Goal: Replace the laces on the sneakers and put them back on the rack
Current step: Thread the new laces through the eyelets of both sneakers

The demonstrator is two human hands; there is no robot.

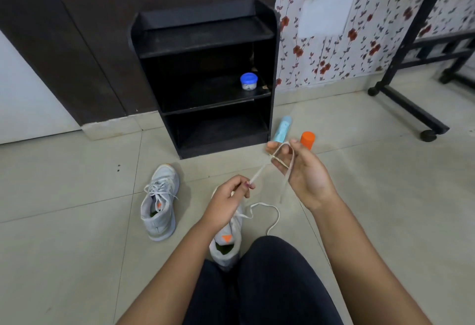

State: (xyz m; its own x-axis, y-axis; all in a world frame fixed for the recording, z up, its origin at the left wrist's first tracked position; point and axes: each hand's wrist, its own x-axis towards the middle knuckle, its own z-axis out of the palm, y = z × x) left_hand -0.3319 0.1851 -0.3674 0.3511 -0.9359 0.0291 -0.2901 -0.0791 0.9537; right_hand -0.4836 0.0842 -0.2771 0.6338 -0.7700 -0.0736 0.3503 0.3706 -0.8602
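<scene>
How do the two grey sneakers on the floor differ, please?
The left grey sneaker stands alone, laced and untouched; the near grey sneaker sits beside the person's leg, its white lace trailing loose and held by the left hand and right hand. Both point toward the black rack.

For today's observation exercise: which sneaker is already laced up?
The left sneaker, standing alone, laces crossed; the near sneaker's loose lace runs to the left hand and right hand.
</scene>
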